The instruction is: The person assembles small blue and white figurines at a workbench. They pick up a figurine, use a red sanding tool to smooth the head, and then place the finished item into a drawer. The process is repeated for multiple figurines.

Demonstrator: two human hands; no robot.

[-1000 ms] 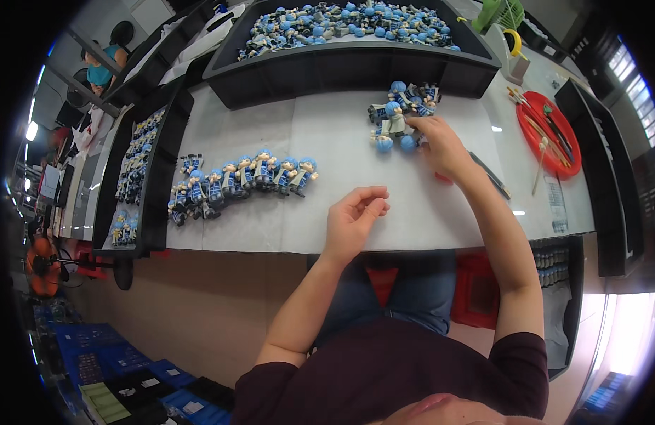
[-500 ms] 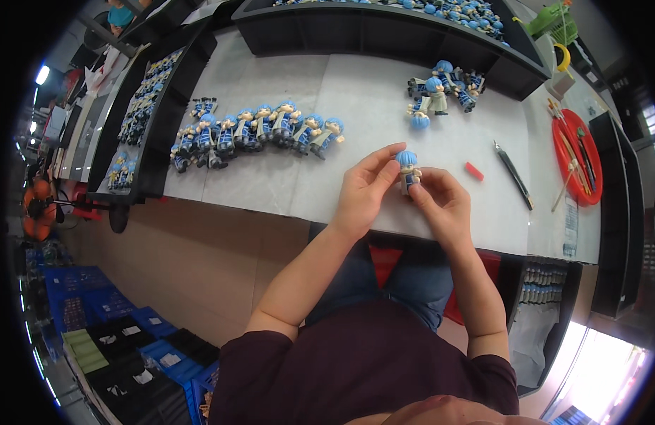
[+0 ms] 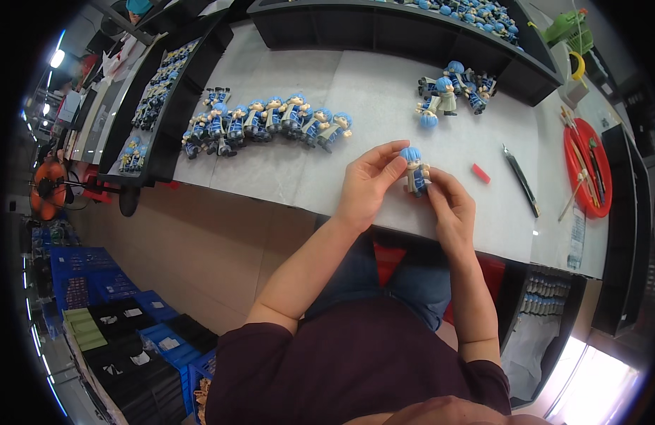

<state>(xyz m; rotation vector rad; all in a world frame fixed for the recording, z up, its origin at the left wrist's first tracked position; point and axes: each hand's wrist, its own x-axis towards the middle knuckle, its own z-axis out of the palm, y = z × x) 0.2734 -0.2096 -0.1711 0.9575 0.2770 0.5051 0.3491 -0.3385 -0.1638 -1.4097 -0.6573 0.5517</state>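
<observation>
Between my two hands, just above the table's near edge, stands a small blue-haired figurine (image 3: 415,181) in a blue and cream outfit. The thumb and fingers of my left hand (image 3: 371,185) pinch it at the head and upper side. My right hand (image 3: 452,205) grips its lower side by thumb and fingertips. Left of my hands, a row of similar figurines (image 3: 273,118) lies packed together on the white table cover (image 3: 271,173). A smaller cluster of figurines (image 3: 446,94) lies beyond my right hand, some on their sides.
A red eraser-like block (image 3: 480,173) and a black craft knife (image 3: 520,180) lie right of my hands. Farther right is a red oval dish (image 3: 605,166) with brushes. Dark trays of figurines stand at the back (image 3: 412,35) and left (image 3: 186,81).
The figurine has turned a little between my fingers, showing more of its blue front. My right fingers have shifted down its side. The whole view has moved slightly.
</observation>
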